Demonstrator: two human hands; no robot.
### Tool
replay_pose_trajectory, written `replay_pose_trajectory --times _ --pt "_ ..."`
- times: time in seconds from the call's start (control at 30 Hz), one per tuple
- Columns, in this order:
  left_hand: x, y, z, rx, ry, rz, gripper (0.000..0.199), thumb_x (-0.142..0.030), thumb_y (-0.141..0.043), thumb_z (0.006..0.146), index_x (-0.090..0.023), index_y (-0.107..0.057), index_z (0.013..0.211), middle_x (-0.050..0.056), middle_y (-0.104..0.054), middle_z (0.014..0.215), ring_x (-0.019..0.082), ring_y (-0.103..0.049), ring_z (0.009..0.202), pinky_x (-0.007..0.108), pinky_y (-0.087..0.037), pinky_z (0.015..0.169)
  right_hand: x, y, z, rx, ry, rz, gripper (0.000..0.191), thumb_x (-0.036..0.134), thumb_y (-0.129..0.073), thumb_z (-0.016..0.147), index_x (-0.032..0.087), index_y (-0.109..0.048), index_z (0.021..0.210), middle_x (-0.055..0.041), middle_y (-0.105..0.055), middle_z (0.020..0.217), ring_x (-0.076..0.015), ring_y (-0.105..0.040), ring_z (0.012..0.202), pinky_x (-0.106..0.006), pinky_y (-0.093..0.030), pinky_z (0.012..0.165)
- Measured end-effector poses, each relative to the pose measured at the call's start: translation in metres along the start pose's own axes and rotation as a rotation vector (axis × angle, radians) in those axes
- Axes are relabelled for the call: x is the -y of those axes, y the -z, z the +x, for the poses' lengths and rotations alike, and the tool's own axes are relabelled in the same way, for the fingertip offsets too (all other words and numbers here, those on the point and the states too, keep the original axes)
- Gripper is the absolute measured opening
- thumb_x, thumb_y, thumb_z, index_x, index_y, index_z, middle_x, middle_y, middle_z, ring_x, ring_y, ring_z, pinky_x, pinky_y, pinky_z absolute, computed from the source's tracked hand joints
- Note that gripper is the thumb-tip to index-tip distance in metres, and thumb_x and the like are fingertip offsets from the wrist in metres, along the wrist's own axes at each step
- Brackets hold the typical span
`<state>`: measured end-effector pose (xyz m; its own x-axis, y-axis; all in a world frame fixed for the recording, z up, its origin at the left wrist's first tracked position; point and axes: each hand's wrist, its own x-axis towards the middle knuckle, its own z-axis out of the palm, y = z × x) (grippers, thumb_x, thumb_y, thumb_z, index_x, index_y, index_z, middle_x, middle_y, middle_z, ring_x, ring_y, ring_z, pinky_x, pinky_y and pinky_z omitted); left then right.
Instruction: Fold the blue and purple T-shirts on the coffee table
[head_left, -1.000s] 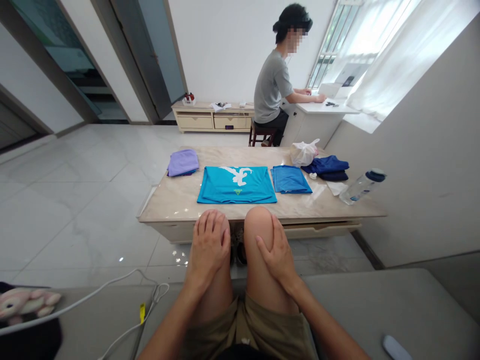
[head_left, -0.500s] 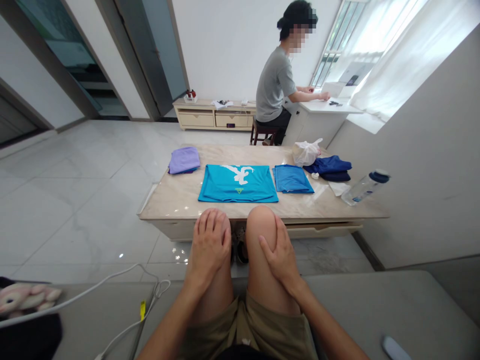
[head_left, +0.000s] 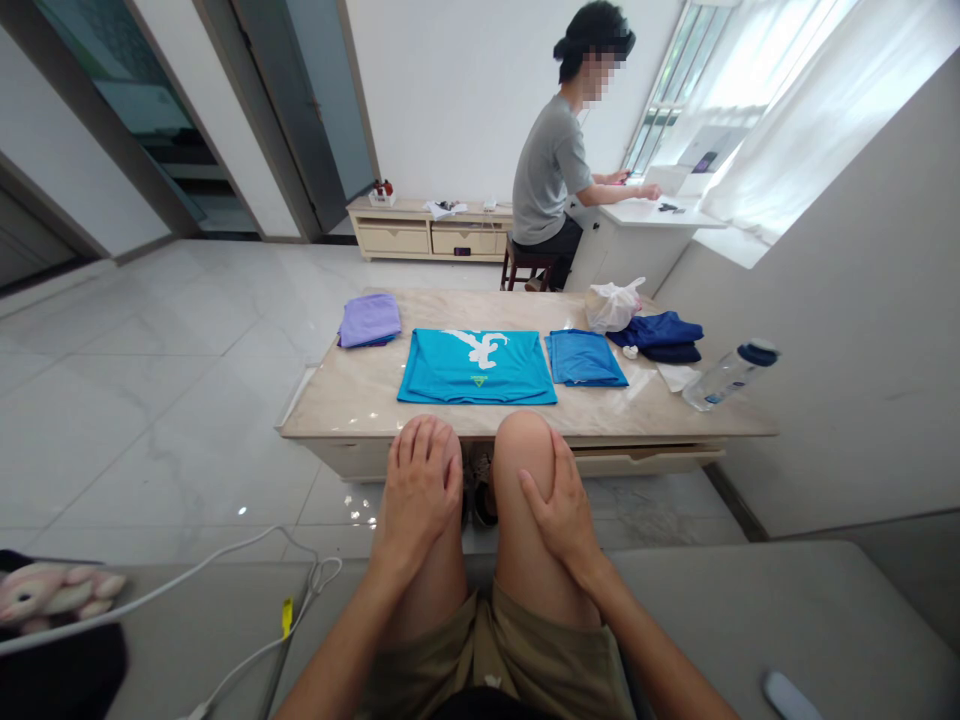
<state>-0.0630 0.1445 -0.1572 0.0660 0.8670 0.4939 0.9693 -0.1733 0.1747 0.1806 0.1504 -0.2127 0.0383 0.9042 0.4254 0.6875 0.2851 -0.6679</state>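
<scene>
My left hand (head_left: 421, 490) lies open on my left knee, fingers spread over the kneecap. On the side of my right knee rests my right hand (head_left: 559, 505), also open, thumb apart from the fingers. Neither holds anything. Just beyond my knees, a turquoise garment (head_left: 450, 370) with a white figure print is folded flat on the marble-look table (head_left: 330, 410). To its right sits a folded blue cloth (head_left: 586, 358). A purple folded cloth (head_left: 370, 318) tops a small stack at the left end. Dark blue clothes (head_left: 664, 332) are piled toward the right.
A white plastic bag (head_left: 613, 304) and a clear bottle (head_left: 729, 376) with a blue lid stand on the table's right side. Beyond it, a person (head_left: 547, 165) sits at a white desk (head_left: 652, 213). A white cable (head_left: 202, 555) crosses the sofa (head_left: 750, 610) at left.
The seated person's farther hand has shifted slightly, and a dark object now shows at it. My own hands and the folded cloths have stayed in place.
</scene>
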Motion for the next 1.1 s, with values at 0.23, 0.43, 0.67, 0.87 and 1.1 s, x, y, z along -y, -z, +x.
replay_pose_trajectory --times 0.23,0.43,0.67,0.87,1.1 --pt "0.0019 -0.0009 -0.0007 0.004 0.011 -0.014 0.051 -0.029 -0.053 0.108 -0.020 -0.065 0.157 0.017 -0.061 0.167 0.037 -0.050 0.160 0.058 -0.041 0.134 0.0008 0.0011 -0.0001 0.002 -0.012 0.001 0.086 0.059 -0.060 0.110 0.021 -0.031 0.181 -0.0189 -0.048 0.178 -0.0369 -0.049 0.164 -0.061 -0.045 0.133" --pt "0.0009 0.0009 -0.0008 0.008 0.010 0.001 0.048 -0.028 -0.052 0.110 -0.019 -0.065 0.155 0.017 -0.061 0.167 0.036 -0.050 0.161 0.057 -0.040 0.135 0.0023 0.0022 0.0003 0.006 -0.006 0.006 0.085 0.060 -0.059 0.110 0.020 -0.032 0.181 -0.0194 -0.048 0.177 -0.0367 -0.049 0.164 -0.061 -0.044 0.134" --pt "0.0013 -0.0001 -0.0012 0.000 0.006 0.014 0.048 -0.028 -0.053 0.110 -0.019 -0.065 0.156 0.016 -0.061 0.167 0.036 -0.050 0.161 0.056 -0.040 0.135 -0.0009 0.0010 -0.0004 0.001 -0.003 0.000 0.085 0.060 -0.059 0.110 0.020 -0.032 0.180 -0.0191 -0.048 0.177 -0.0364 -0.050 0.163 -0.061 -0.045 0.134" --pt "0.0023 -0.0013 -0.0017 0.001 0.004 0.017 0.049 -0.029 -0.053 0.110 -0.019 -0.064 0.157 0.016 -0.061 0.168 0.036 -0.050 0.161 0.056 -0.040 0.135 -0.0020 0.0002 -0.0002 0.001 0.005 -0.015 0.085 0.061 -0.058 0.111 0.020 -0.031 0.181 -0.0196 -0.048 0.177 -0.0372 -0.050 0.163 -0.062 -0.045 0.133" --pt "0.0027 -0.0004 -0.0016 0.004 0.005 0.005 0.049 -0.029 -0.053 0.110 -0.020 -0.064 0.157 0.016 -0.061 0.168 0.036 -0.050 0.161 0.057 -0.040 0.135 -0.0017 0.0007 -0.0005 -0.001 -0.005 0.001 0.085 0.060 -0.059 0.110 0.021 -0.032 0.181 -0.0195 -0.049 0.177 -0.0370 -0.050 0.163 -0.062 -0.045 0.133"
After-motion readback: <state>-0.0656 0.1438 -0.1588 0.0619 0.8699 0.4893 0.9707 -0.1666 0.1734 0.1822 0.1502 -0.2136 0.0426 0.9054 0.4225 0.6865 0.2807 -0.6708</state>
